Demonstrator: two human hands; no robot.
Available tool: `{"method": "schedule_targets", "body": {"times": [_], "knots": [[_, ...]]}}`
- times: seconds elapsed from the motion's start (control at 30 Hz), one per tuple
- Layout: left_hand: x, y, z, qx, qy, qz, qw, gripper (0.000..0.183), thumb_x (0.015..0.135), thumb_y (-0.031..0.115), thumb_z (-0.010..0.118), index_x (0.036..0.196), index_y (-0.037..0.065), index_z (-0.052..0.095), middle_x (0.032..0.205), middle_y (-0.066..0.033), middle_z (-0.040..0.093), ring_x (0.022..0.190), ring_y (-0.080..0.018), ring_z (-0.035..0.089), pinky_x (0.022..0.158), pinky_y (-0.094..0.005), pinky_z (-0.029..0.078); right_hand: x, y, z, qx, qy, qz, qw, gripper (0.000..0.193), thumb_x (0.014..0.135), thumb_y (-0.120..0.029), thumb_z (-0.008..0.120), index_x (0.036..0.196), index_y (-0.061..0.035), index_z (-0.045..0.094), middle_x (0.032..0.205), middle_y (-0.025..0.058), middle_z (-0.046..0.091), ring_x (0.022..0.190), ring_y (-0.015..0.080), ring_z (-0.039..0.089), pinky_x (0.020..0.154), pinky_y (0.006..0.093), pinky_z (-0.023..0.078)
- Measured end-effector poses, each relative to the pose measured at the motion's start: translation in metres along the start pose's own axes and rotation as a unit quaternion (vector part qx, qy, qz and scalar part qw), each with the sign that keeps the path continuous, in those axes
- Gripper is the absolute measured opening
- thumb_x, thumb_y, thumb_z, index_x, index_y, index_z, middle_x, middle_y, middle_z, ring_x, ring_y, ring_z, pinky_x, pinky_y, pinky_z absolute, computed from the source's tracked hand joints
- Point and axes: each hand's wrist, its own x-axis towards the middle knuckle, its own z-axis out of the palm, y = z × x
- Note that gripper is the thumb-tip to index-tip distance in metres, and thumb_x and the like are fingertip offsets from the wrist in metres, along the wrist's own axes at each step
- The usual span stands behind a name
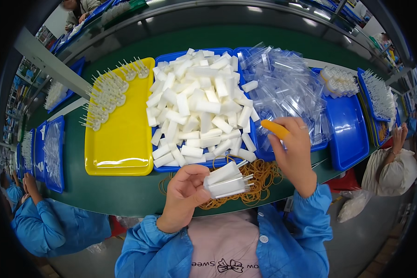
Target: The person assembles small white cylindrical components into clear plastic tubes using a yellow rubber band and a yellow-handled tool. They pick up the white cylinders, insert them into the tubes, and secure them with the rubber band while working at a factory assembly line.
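Observation:
My left hand point(184, 194) is closed around a small clear plastic sleeve point(217, 187). A white foam block point(223, 173) and several thin white sticks point(248, 180) show in it, the stick ends pointing right. To the right, my right hand point(293, 150) is raised, thumb and index finger apart, with nothing visible between them. An orange finger cot point(274, 129) covers its index finger. Between and below the hands lies a loose heap of tan rubber bands point(257, 180) on the green table. Just beyond the left hand is a blue tray piled with white foam blocks point(201, 99).
A yellow tray point(120, 148) holds rows of white stemmed pieces point(107, 99) at left. Clear plastic sleeves point(287, 88) fill a blue tray right of the foam. Farther right, another blue tray point(347, 134) carries white pieces point(339, 82). Co-workers in blue point(55, 222) and pale point(391, 171) clothing sit either side.

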Motion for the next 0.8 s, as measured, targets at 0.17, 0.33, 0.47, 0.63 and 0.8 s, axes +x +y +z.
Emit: {"method": "schedule_targets", "body": {"times": [0.17, 0.33, 0.47, 0.63, 0.8], "knots": [[-0.001, 0.000, -0.002, -0.007, 0.007, -0.002, 1.000, 0.044, 0.080, 0.008, 0.071, 0.118, 0.002, 0.049, 0.108, -0.0103, 0.060, 0.102, -0.0173, 0.057, 0.088, -0.0296, 0.045, 0.019, 0.015, 0.017, -0.245, -0.136, -0.094, 0.955, 0.018, 0.071, -0.009, 0.058, 0.087, -0.0055, 0.066, 0.089, 0.0070, 0.053, 0.083, 0.0224, 0.051, 0.075, 0.0349, 0.036], [-0.003, 0.001, -0.003, -0.008, 0.015, 0.008, 1.000, 0.048, 0.079, 0.007, 0.072, 0.121, 0.001, 0.049, 0.109, -0.0098, 0.060, 0.102, -0.0172, 0.057, 0.089, -0.0291, 0.045, 0.022, 0.025, 0.018, -0.161, -0.101, -0.099, 0.977, 0.020, 0.067, -0.011, 0.069, 0.085, -0.0046, 0.063, 0.093, 0.0086, 0.055, 0.087, 0.0248, 0.054, 0.076, 0.0372, 0.042], [-0.005, 0.000, -0.008, 0.002, 0.025, 0.015, 1.000, 0.053, 0.078, 0.002, 0.071, 0.126, 0.000, 0.048, 0.111, -0.0082, 0.057, 0.105, -0.0166, 0.055, 0.089, -0.0282, 0.044, 0.013, 0.016, 0.004, 0.069, -0.029, 0.067, 0.995, 0.028, 0.069, -0.005, 0.073, 0.093, -0.0026, 0.060, 0.098, 0.0112, 0.059, 0.085, 0.0225, 0.059, 0.075, 0.0329, 0.048], [-0.005, -0.003, -0.003, 0.086, 0.027, 0.058, 0.994, 0.055, 0.076, -0.006, 0.069, 0.127, -0.003, 0.048, 0.115, -0.0090, 0.047, 0.110, -0.0180, 0.051, 0.093, -0.0304, 0.047, -0.006, -0.019, -0.004, 0.504, 0.061, 0.219, 0.833, 0.024, 0.081, 0.002, 0.062, 0.104, 0.0013, 0.055, 0.096, 0.0115, 0.062, 0.083, 0.0130, 0.060, 0.074, 0.0260, 0.049], [-0.002, -0.001, 0.006, 0.213, -0.021, 0.149, 0.965, 0.053, 0.074, -0.006, 0.070, 0.123, -0.004, 0.051, 0.116, -0.0113, 0.041, 0.109, -0.0202, 0.051, 0.095, -0.0351, 0.051, -0.018, -0.041, -0.002, 0.525, 0.076, 0.237, 0.814, 0.023, 0.082, 0.002, 0.062, 0.103, 0.0025, 0.055, 0.086, 0.0102, 0.064, 0.078, 0.0120, 0.061, 0.074, 0.0248, 0.050]]}}
